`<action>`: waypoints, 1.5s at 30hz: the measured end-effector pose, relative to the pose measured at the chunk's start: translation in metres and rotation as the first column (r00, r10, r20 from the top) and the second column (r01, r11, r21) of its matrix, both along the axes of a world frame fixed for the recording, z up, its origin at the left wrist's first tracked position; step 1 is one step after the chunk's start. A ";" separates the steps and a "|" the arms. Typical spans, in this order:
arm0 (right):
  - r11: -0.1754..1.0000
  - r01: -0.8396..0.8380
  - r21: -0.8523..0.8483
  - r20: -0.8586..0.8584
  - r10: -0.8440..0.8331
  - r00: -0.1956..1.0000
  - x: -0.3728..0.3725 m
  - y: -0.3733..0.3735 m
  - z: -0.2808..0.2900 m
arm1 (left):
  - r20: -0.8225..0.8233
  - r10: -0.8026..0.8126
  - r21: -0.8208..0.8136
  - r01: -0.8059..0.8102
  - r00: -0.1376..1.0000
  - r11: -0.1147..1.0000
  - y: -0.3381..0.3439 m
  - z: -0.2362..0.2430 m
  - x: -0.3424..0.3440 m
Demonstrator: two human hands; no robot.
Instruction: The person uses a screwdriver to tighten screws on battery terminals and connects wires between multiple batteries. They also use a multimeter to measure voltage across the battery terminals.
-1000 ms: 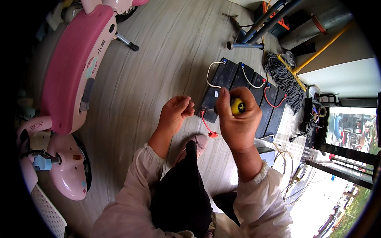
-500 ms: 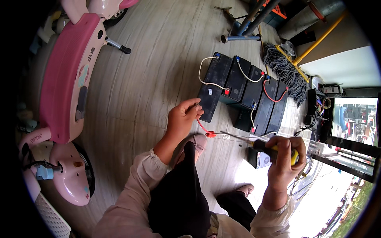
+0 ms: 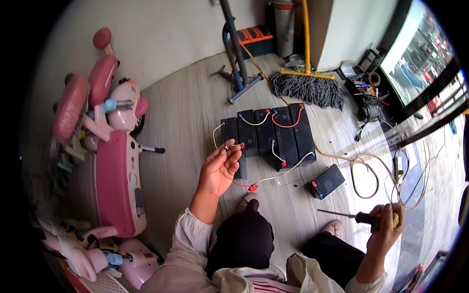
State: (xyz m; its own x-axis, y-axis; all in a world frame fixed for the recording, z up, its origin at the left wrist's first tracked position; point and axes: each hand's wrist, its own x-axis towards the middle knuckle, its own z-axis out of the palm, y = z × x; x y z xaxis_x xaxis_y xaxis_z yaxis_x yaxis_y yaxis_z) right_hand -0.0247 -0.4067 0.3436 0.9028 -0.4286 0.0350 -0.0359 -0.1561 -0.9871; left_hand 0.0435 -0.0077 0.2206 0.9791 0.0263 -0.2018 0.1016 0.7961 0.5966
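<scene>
My left hand (image 3: pixel 219 169) is raised in front of the battery row, thumb and forefinger pinched on a small shiny metal piece (image 3: pixel 226 147), too small to identify. In my right hand (image 3: pixel 385 230), off to the right, is a screwdriver (image 3: pixel 365 218) with a black-and-yellow handle, its shaft pointing left. Several black batteries (image 3: pixel 300 138) stand side by side on the floor, joined by white and red wires with red and blue terminals. A red connector (image 3: pixel 253 188) lies below them, between a red wire and a white wire. My left hand partly hides the leftmost battery.
One separate black battery (image 3: pixel 328 181) sits right of the row, near a coiled beige cable (image 3: pixel 364 181). Behind are a grey mop (image 3: pixel 309 89), a blue metal stand (image 3: pixel 240 78) and an orange-topped box (image 3: pixel 255 40). A pink scooter (image 3: pixel 116 183) stands at left.
The view has tilted up and shifted, showing more wall and scooter. My right hand and screwdriver have moved away from the red connector, to the right. My left hand keeps its pinch.
</scene>
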 end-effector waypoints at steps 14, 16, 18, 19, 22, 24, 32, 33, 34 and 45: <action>0.971 0.060 -0.233 0.214 -0.009 0.977 -0.054 -0.058 0.014 | 0.019 -0.123 0.199 0.116 0.992 0.973 -0.117 0.105 -0.094; 0.977 0.081 -0.198 0.201 -0.040 0.979 -0.061 -0.058 0.006 | 0.006 -0.118 0.215 0.114 0.993 0.970 -0.115 0.101 -0.112; 0.988 0.099 -0.119 0.202 -0.074 0.977 -0.069 -0.062 0.006 | 0.010 -0.112 0.228 0.107 0.994 0.968 -0.121 0.106 -0.127; 0.988 0.093 -0.126 0.202 -0.067 0.977 -0.074 -0.063 0.007 | 0.017 -0.106 0.228 0.099 0.994 0.969 -0.123 0.107 -0.134; 0.987 0.075 -0.141 0.214 -0.044 0.976 -0.084 -0.061 0.009 | 0.024 -0.081 0.213 0.074 0.996 0.974 -0.128 0.105 -0.150; 0.991 0.041 -0.125 0.212 -0.013 0.977 -0.091 -0.049 0.014 | 0.002 -0.044 0.211 0.043 0.999 0.977 -0.124 0.106 -0.162; 0.999 -0.053 -0.005 0.245 0.053 0.968 -0.109 -0.013 0.025 | -0.037 0.068 0.270 -0.055 0.997 0.961 -0.106 0.093 -0.178; 0.998 -0.062 0.017 0.251 0.056 0.966 -0.111 -0.010 0.026 | -0.039 0.072 0.274 -0.059 0.997 0.960 -0.104 0.091 -0.176; 0.993 -0.083 0.084 0.215 0.063 0.975 -0.115 -0.007 0.030 | -0.038 0.051 0.282 -0.038 0.998 0.959 -0.103 0.087 -0.172; 0.945 -0.297 0.139 -0.016 0.302 0.953 -0.121 0.004 0.033 | -0.132 0.115 0.273 -0.075 0.985 0.959 -0.103 0.002 -0.050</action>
